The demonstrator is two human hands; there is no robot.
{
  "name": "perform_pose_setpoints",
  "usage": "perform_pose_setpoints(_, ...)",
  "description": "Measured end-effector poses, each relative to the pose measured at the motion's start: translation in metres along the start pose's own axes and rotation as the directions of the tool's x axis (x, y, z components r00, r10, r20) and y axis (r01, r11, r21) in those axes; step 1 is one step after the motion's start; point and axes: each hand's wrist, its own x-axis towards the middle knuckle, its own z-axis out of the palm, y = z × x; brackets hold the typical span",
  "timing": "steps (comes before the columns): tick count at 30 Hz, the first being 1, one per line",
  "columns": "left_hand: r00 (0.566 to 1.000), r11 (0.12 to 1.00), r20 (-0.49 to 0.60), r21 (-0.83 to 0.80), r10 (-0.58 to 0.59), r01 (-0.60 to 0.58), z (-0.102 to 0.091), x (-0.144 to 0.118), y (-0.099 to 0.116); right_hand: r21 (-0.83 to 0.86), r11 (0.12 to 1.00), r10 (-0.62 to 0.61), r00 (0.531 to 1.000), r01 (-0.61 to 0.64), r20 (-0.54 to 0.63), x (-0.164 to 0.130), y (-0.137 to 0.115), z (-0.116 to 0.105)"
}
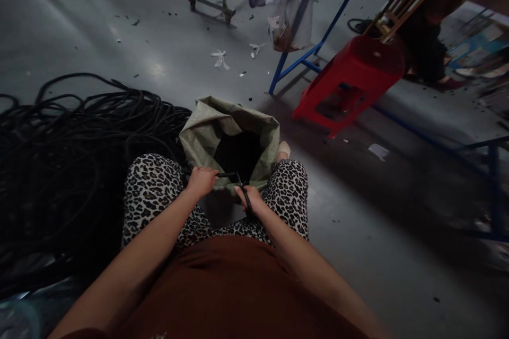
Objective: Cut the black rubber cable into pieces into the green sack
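My left hand (202, 181) is closed round a black rubber strip (226, 174), whose short end sticks out to the right. In my right hand (251, 198) is a pair of scissors (246, 202) with black handles; the blades point up toward the strip's end. Whether the blades touch the strip I cannot tell. Both hands are over the near rim of an open woven sack (194, 130), which stands between my knees. Dark contents (238, 153) show inside it, too dim to make out singly.
A large heap of black rubber strips (99, 111) lies at my left. A red plastic stool (350, 79) stands ahead right, beside a blue-framed table (296, 66) with a clear plastic bag (300, 5) hanging from it. A wheeled metal frame (210, 4) is farther back. Another person (425, 47) sits at right.
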Motion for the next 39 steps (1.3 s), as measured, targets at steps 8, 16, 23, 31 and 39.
perform_pose_setpoints(8,0.998,1.0,-0.055,-0.011,0.0,-0.001,0.001,0.0,0.0,0.106,0.994,0.0,0.987,-0.017,0.162,-0.006,-0.001,0.0)
perform_pose_setpoints(16,0.999,0.998,-0.046,-0.047,0.026,-0.029,-0.003,-0.002,0.006,0.123,0.991,0.031,0.979,-0.056,0.2,-0.005,-0.006,0.002)
perform_pose_setpoints(23,0.998,0.998,-0.037,-0.043,0.052,-0.054,-0.003,-0.003,0.009,0.122,0.991,0.035,0.979,-0.06,0.202,-0.003,-0.008,0.003)
perform_pose_setpoints(31,0.994,0.994,-0.03,-0.026,0.102,-0.103,-0.004,-0.004,0.01,0.113,0.992,0.031,0.982,-0.053,0.187,-0.006,-0.011,0.002)
perform_pose_setpoints(39,0.995,0.994,-0.03,-0.055,0.097,-0.098,-0.002,-0.004,0.009,0.084,0.995,0.034,0.977,-0.053,0.209,-0.004,-0.009,0.002)
